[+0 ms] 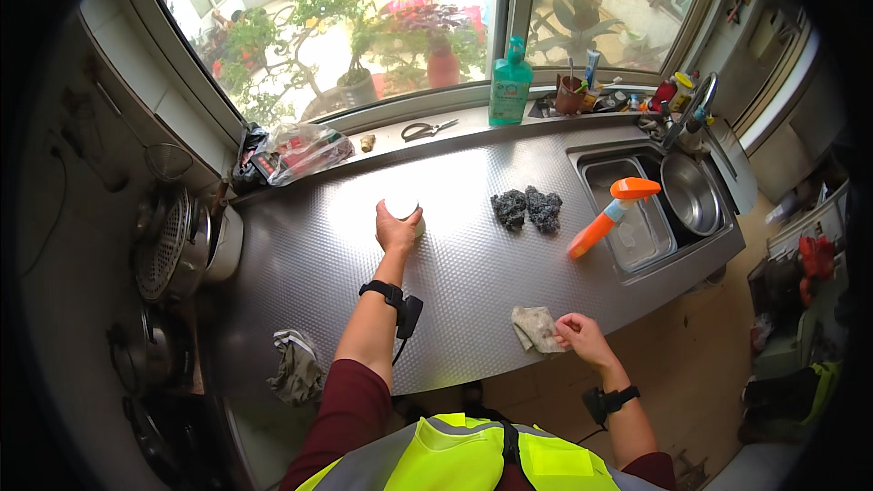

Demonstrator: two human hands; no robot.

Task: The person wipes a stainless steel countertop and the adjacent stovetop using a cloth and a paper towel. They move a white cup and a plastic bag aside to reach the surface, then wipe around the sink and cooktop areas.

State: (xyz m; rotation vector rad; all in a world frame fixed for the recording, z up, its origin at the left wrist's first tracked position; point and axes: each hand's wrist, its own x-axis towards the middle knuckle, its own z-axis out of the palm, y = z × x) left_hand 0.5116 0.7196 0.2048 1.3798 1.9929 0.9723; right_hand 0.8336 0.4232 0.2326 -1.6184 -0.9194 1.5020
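My left hand (397, 228) is closed around a small round container with a white lid (401, 204) on the stainless steel countertop (450, 273). Near the front edge, the fingertips of my right hand (578, 335) are at the corner of a folded, stained pale cloth (533, 329); whether they pinch it, I cannot tell. Two dark scouring pads (526, 209) lie side by side farther back. To their right is an orange spray bottle (603, 221). A crumpled grey-green cloth (297, 368) rests at the front left.
A double sink (672, 252) with a metal bowl (690, 194) is at the right. Along the window ledge are a green pump bottle (510, 88), scissors (428, 129) and a plastic bag (307, 153). Pots (184, 245) stand at the left.
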